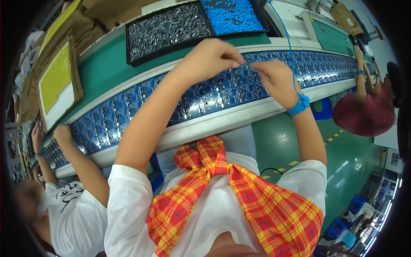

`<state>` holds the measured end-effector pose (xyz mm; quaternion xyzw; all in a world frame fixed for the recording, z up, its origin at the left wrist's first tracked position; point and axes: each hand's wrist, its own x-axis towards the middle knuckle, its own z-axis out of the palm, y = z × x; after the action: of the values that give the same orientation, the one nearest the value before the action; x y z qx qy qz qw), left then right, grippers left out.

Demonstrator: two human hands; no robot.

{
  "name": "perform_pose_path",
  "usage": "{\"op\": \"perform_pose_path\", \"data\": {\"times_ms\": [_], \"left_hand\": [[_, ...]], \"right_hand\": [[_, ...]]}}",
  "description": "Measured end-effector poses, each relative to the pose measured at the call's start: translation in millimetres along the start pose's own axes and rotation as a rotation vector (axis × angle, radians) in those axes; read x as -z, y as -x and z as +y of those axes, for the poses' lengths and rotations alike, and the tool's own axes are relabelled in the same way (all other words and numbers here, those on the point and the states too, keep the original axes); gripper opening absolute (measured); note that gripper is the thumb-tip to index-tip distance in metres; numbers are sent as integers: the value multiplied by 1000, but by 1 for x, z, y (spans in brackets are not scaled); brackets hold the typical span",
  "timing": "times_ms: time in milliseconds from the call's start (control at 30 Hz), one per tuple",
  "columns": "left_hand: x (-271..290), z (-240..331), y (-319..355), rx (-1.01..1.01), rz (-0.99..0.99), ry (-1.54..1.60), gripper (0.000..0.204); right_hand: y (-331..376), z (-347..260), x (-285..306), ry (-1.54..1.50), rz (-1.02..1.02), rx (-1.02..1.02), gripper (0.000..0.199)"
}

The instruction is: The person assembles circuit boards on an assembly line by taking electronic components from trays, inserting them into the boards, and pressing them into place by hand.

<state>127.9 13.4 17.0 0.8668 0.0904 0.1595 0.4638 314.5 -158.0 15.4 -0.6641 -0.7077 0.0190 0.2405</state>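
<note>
My left hand (212,60) reaches over the row of blue circuit boards (199,100), thumb and fingers drawn together in a pinch. Close to its right, my right hand (276,80) is pinched too, and the two sets of fingertips almost meet above the boards. Whatever lies between the fingers is too small and blurred to name. Around my right wrist sits a blue wrist strap (299,105), from which a blue cord (291,47) runs upward.
Beyond the boards stand a black tray of small dark metallic parts (169,32) and one of small blue parts (233,18). A yellow panel in a cardboard box (55,83) leans at far left. Co-workers sit on both sides, with a hand (63,135) near the left boards.
</note>
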Motion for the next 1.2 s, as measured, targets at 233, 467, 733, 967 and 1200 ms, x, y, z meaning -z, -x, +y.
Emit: {"op": "perform_pose_path", "data": {"times_ms": [233,467,733,967,1200], "left_hand": [[-17,10,15,235,-43,220,18],[-32,23,21,209,-44,62,15],[-53,22,27,-106,-92,-239,9],[-62,11,28,-146,-55,-395,10],[-65,20,32,-90,-60,-456,12]], "right_hand": [[-84,49,-23,-66,276,-46,25],[-141,53,-59,-97,42,-120,22],[-142,45,-48,-397,225,-211,15],[-143,70,-69,-497,296,-202,17],[-143,76,-72,-568,357,-164,17]]}}
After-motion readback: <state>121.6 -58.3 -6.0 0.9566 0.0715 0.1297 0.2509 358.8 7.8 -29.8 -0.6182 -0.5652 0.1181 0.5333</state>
